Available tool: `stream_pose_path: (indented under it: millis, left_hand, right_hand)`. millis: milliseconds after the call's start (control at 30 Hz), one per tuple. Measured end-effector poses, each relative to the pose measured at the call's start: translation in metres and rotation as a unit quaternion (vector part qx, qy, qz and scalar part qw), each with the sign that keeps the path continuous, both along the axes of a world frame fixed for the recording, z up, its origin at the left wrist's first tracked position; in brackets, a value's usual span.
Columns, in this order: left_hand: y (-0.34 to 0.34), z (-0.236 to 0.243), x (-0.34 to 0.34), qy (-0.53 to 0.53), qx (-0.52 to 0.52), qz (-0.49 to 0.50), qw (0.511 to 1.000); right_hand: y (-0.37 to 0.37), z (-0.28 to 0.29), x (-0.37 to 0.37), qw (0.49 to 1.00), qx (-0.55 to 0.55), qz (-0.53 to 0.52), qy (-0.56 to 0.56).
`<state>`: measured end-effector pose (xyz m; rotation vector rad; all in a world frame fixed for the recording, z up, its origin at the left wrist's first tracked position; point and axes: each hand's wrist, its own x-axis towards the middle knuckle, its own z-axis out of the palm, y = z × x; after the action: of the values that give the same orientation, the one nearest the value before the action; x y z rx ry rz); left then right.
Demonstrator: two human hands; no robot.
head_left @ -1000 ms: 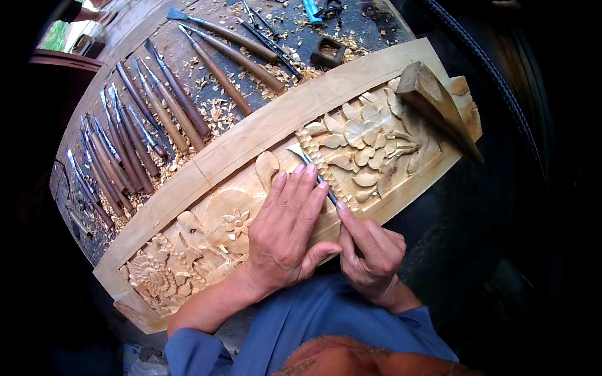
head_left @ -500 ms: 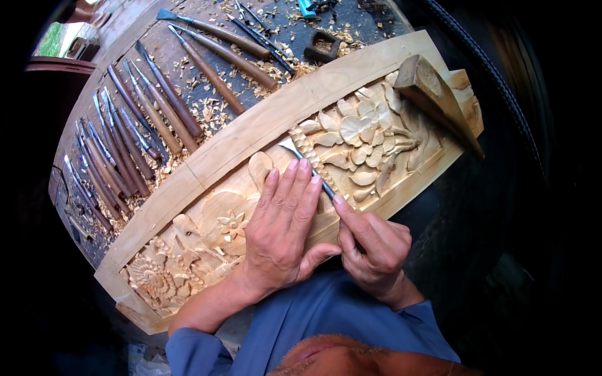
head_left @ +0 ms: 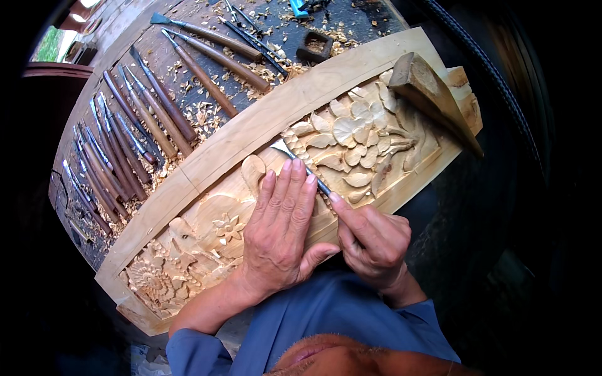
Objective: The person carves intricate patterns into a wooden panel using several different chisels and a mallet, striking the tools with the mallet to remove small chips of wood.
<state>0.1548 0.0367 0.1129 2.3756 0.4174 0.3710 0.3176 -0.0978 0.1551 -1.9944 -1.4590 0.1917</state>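
Observation:
A pale wooden panel (head_left: 210, 164), carved with flowers and leaves in relief, lies slantwise in front of me. My right hand (head_left: 374, 241) is wrapped around the handle of a wood chisel (head_left: 307, 173), its forefinger stretched along the shank. The chisel's flared steel blade rests on the sunken ground beside a beaded strip, left of the large carved flower (head_left: 352, 128). Flat on the panel lies my left hand (head_left: 276, 229), fingers straight and thumb apart, its fingertips against the chisel's shank. A wooden mallet (head_left: 433, 94) rests across the panel's right end.
Beyond the panel, several wood-handled chisels and gouges (head_left: 163, 103) lie in a row on the dark workbench (head_left: 263, 15) among curled shavings (head_left: 210, 116). A small dark square block (head_left: 315, 46) and a bright blue object (head_left: 298, 7) sit at the far side. A dark braided cord (head_left: 495, 69) hangs at right.
The chisel's blade has shifted slightly left across the ground, and both hands have moved a little with it. The panel and tools appear slightly shifted left in view.

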Motion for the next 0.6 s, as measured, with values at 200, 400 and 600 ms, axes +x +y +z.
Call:
stream_pose_path:
  millis: [200, 400, 600]
  left_hand:
    - [-0.004, 0.001, 0.001, -0.001, -0.008, 0.003, 1.000]
    - [-0.004, 0.004, 0.001, 0.014, -0.014, -0.001, 1.000]
    - [-0.005, -0.001, 0.003, -0.004, -0.006, 0.006, 1.000]
  right_hand:
    - [-0.003, -0.005, -0.001, 1.000, 0.008, 0.001, 0.004]
    - [-0.002, -0.011, -0.001, 1.000, 0.024, 0.001, 0.013]
    - [-0.002, -0.023, 0.005, 0.999, 0.043, 0.010, -0.015]
